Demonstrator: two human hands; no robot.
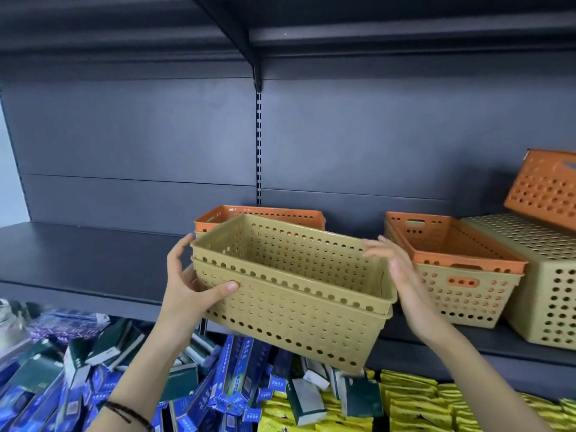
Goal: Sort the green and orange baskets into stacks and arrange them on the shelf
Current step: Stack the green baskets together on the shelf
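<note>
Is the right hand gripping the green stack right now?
No. The right hand is open beside the green stack, fingers spread; only the left hand grips it.

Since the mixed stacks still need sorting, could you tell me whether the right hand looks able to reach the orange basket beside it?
Probably yes: the right hand is open and holds nothing, and the orange basket sits nested in a green basket just beside it, with nothing between.

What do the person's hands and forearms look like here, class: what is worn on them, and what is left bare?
Both forearms are bare, with no sleeves in view. The left hand and right hand wear no gloves, and no rings show. The only thing worn is a thin dark braided band wrapped around the left wrist; the right wrist is bare.
</note>
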